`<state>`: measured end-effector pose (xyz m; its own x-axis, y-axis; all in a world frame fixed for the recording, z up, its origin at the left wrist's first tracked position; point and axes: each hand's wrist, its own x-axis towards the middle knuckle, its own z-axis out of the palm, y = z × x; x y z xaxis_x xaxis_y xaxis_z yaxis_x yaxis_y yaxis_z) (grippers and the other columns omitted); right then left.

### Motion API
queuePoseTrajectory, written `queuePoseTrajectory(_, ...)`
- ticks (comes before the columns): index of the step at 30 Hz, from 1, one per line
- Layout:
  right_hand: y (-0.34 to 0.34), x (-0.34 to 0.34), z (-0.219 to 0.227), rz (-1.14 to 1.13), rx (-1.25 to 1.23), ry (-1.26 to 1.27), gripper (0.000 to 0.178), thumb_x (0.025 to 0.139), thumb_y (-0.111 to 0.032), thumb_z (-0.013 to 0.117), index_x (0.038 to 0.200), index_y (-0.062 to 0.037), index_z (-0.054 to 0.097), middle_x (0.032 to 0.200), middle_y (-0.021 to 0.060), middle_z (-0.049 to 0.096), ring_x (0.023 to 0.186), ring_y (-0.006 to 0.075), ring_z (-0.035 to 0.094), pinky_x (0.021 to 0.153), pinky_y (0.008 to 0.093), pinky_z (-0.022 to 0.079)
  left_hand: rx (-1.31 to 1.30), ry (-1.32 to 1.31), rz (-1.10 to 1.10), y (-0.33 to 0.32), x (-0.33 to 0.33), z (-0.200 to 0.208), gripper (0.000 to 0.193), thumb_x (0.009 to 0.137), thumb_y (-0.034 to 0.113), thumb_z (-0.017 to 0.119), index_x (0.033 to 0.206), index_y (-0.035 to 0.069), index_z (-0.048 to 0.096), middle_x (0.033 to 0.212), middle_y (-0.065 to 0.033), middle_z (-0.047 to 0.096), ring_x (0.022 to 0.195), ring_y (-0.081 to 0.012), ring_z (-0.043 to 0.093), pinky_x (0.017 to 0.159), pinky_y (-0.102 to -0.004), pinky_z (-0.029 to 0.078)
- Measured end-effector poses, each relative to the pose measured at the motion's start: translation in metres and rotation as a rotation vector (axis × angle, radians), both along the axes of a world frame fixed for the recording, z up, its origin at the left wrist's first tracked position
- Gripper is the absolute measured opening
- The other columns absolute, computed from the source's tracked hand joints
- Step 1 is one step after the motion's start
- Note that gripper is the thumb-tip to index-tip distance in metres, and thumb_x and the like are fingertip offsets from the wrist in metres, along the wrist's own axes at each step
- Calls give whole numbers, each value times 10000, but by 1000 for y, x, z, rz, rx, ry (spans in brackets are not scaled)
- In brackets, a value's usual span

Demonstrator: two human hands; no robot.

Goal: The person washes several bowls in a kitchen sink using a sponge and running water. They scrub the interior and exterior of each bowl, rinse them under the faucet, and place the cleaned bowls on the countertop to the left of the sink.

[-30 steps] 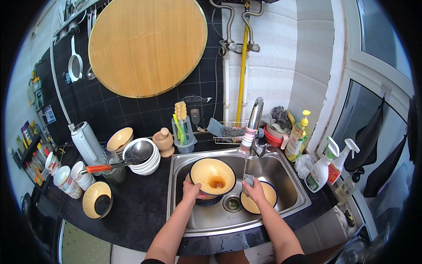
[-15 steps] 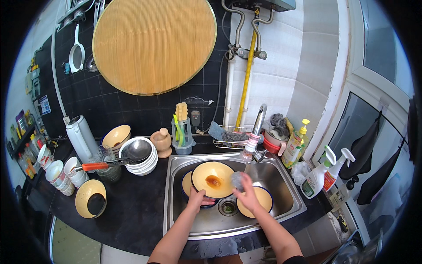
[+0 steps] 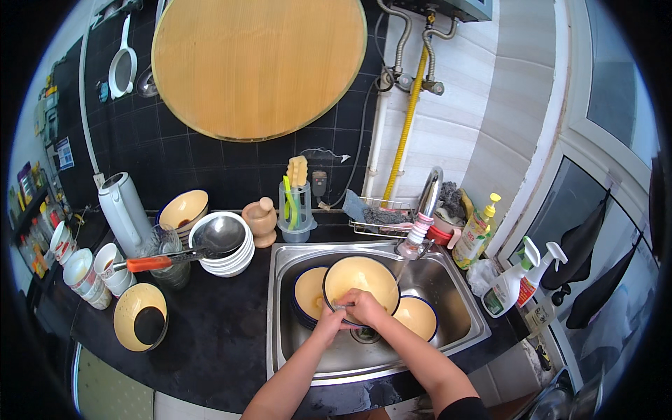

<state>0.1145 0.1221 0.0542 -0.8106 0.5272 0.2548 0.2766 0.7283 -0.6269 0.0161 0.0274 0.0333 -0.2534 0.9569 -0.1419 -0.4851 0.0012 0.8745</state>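
Over the sink (image 3: 287,357), a cream enamel bowl (image 3: 360,273) with a dark blue rim tilts toward me. My left hand (image 3: 330,323) is closed on its near left edge. My right hand (image 3: 362,308) lies closed across the near rim, right beside the left hand, pressing a small grey scrubber (image 3: 340,306), mostly hidden by the fingers. Similar cream bowls, a stacked pair (image 3: 306,290) on the left and another bowl (image 3: 418,316) on the right, sit in the basin. The faucet (image 3: 428,203) stands behind the held bowl, with a thin stream below its spout.
On the left counter are a stack of white bowls (image 3: 241,259) with a ladle (image 3: 218,236) on top, glass jars, cups (image 3: 87,276), a kettle (image 3: 126,213) and a cream bowl (image 3: 129,308). Spray bottles (image 3: 507,287) and a soap bottle (image 3: 476,234) stand right of the sink.
My right hand has moved left with the scrubber from the bowl's right side to its near rim. The brown liquid earlier in the bowl no longer shows. The view has shifted slightly.
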Motion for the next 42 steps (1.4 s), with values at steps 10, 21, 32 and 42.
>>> queuePoseTrajectory(10, 8, 1, 16, -219, 149, 144, 165, 664, -42, 631, 820, -83, 665, 832, 100, 617, 764, 259, 601, 699, 316, 480, 37, -69, -16, 0, 10, 4, 581, 712, -72, 392, 1258, 90, 279, 1172, -137, 445, 982, -306, 546, 689, -447, 548)
queuePoseTrajectory(21, 15, 7, 11, -377, 294, 59, 184, 660, -33, 606, 820, -84, 681, 893, 98, 627, 779, 273, 610, 714, 326, 488, 46, -73, -46, -5, 15, 8, 621, 725, -62, 393, 1286, 117, 196, 1186, -147, 420, 993, -322, 532, 691, -440, 549)
queuePoseTrajectory(32, 23, 33, 22, -567, 364, -192, 154, 670, -67, 631, 823, -86, 636, 879, 119, 590, 816, 289, 584, 714, 374, 472, 99, -97, -71, 1, 9, 0, 616, 704, -60, 405, 1253, 89, 170, 1165, -177, 423, 942, -343, 562, 618, -430, 567)
queuePoseTrajectory(42, -10, -11, 21, 0, 87, 46, 281, 649, 58, 588, 905, -53, 553, 970, 111, 533, 877, 306, 557, 778, 362, 453, 50, -149, -204, -7, 1, 4, 589, 762, -7, 428, 1291, 97, 190, 1183, -157, 413, 955, -320, 552, 666, -430, 563)
